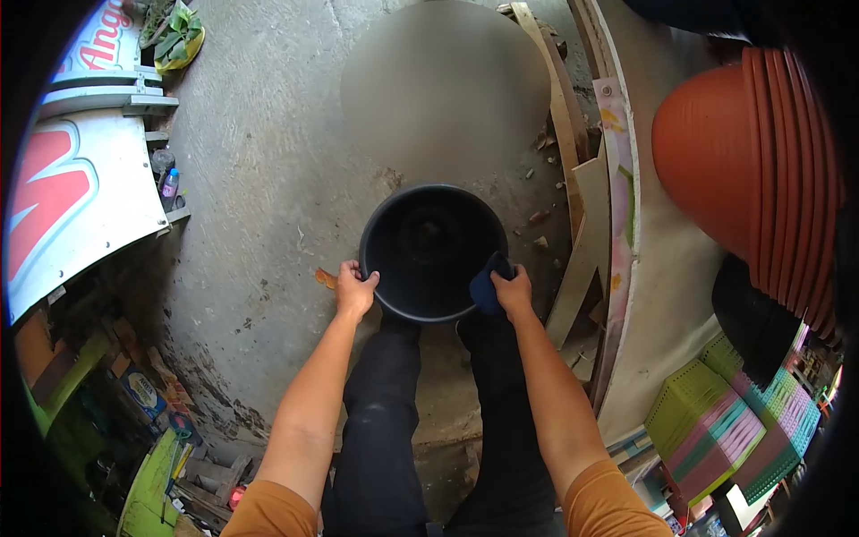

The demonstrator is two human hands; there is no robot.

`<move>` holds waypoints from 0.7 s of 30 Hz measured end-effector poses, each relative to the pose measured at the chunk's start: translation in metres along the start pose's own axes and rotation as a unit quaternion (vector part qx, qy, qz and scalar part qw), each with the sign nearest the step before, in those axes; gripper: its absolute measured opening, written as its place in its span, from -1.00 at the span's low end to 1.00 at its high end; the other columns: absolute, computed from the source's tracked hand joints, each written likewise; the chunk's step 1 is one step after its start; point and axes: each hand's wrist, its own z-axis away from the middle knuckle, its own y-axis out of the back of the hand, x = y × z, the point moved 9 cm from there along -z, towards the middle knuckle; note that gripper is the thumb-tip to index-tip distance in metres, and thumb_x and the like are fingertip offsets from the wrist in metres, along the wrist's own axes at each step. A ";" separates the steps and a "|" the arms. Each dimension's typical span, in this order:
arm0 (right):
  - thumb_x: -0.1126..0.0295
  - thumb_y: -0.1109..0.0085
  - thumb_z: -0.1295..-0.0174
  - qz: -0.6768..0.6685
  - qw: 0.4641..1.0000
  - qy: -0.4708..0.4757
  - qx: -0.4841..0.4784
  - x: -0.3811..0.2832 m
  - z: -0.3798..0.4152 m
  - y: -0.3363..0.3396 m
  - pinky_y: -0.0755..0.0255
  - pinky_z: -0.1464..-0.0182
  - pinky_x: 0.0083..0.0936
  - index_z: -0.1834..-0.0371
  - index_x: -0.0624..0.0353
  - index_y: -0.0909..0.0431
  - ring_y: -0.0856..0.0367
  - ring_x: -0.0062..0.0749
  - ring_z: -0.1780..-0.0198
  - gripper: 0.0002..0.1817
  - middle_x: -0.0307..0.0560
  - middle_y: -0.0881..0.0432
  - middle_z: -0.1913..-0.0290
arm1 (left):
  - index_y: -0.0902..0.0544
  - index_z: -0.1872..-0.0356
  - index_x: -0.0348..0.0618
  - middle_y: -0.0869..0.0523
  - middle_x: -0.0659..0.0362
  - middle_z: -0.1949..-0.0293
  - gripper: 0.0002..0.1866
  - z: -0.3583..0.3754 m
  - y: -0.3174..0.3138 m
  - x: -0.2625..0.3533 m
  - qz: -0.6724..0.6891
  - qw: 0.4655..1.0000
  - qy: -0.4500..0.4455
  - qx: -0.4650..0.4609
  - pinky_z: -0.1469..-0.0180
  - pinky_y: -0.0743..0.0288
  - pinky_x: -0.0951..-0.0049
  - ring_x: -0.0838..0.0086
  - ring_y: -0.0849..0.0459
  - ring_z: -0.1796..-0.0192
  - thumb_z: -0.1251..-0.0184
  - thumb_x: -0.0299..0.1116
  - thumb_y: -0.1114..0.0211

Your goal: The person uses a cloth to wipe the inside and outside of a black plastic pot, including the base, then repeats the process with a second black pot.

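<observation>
A round black plastic pot (425,295) sits in front of my legs, its open mouth facing up and its inside dark. My left hand (355,291) grips its rim on the left, thumb over the edge and fingers on the outside. At the right side of the rim, my right hand (513,293) is closed around a dark blue cloth (484,288), which hangs over the edge and into the pot. Just left of my left hand shows a small orange-brown piece (325,278).
Concrete floor (259,179) surrounds the pot. Wooden boards (565,116) and debris lie along the right. Beyond them are stacked terracotta-coloured pots (707,152) and colourful plastic baskets (707,421). A printed sign panel (116,179) and a small bottle (170,184) are at left. A blurred patch covers the top centre.
</observation>
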 end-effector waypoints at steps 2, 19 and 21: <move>0.23 -0.40 -0.06 0.025 0.999 0.011 0.018 0.002 -0.001 -0.002 -0.40 -0.25 -0.26 -0.27 0.38 -0.40 -0.55 0.03 -0.23 -0.27 0.30 -0.57 -0.16 | -0.48 0.06 -0.28 -0.57 0.21 0.38 -0.54 0.000 0.003 0.008 -0.020 1.000 0.000 -0.003 0.22 -0.50 0.43 0.51 -0.54 0.35 -0.08 -0.38 -0.52; 0.36 -0.43 -0.01 0.072 0.990 0.062 0.104 -0.001 0.029 -0.007 -0.48 -0.05 -0.22 0.02 0.25 -0.50 -0.66 0.10 -0.01 -0.54 0.22 -0.67 0.08 | -0.48 0.27 -0.29 -0.56 -0.05 0.32 -0.65 -0.008 0.011 0.020 -0.013 0.996 -0.085 0.038 0.09 -0.43 0.17 0.10 -0.56 0.20 -0.25 -0.19 -0.38; 0.34 -0.40 -0.04 0.090 0.986 0.098 0.097 -0.011 0.029 -0.011 -0.48 -0.02 -0.22 0.02 0.24 -0.49 -0.67 0.10 0.02 -0.55 0.22 -0.67 0.11 | -0.51 0.23 -0.29 -0.55 -0.01 0.29 -0.61 -0.033 0.009 0.030 0.116 0.989 -0.085 0.048 0.06 -0.41 0.25 0.25 -0.54 0.17 -0.48 -0.07 -0.15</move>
